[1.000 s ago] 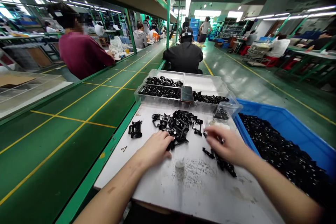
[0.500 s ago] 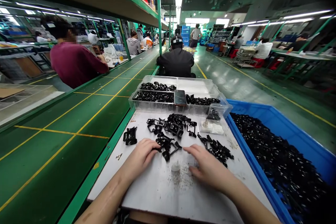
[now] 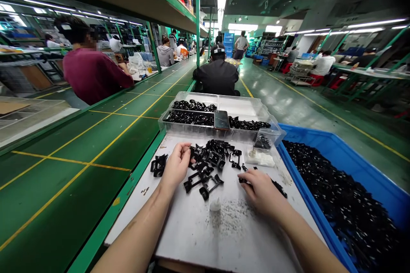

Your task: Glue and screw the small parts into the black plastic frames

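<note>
Honestly, any print on black parts [image 3: 208, 155] blurs.

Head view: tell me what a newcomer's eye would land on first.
A blue plastic crate heaped with small black parts fills the right side. Ahead, a clear plastic divided tray holds more black parts, and on the white board below it a loose pile of glossy black parts lies between the left hand and right hand.

A white board [image 3: 188, 239] holds black plastic parts [image 3: 205, 183] and a clear tray [image 3: 192, 130].
</note>
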`<act>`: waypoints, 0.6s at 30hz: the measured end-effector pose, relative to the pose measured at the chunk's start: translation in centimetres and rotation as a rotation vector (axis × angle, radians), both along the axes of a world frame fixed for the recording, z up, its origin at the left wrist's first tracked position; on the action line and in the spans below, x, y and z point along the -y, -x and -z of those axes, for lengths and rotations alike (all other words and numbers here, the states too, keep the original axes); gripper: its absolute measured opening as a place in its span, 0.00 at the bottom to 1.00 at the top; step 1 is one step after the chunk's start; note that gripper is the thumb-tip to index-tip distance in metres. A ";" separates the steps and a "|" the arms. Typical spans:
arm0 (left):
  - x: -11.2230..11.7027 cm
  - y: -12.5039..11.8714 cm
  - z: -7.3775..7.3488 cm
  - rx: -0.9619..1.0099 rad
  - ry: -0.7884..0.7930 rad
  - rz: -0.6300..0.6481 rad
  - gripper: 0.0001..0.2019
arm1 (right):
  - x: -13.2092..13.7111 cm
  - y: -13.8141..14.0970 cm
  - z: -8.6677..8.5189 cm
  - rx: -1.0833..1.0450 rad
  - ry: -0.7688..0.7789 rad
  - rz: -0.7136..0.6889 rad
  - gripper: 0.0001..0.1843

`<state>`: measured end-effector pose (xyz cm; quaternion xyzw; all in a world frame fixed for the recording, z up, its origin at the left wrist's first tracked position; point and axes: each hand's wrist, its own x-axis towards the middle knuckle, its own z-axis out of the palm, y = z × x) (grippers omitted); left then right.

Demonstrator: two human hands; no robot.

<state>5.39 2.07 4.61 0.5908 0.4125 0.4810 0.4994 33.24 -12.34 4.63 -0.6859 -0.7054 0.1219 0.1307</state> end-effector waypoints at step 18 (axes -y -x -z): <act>3.3 -5.9 2.0 0.635 0.464 0.203 0.17 | -3.7 5.1 2.2 -1.103 -0.278 0.163 0.17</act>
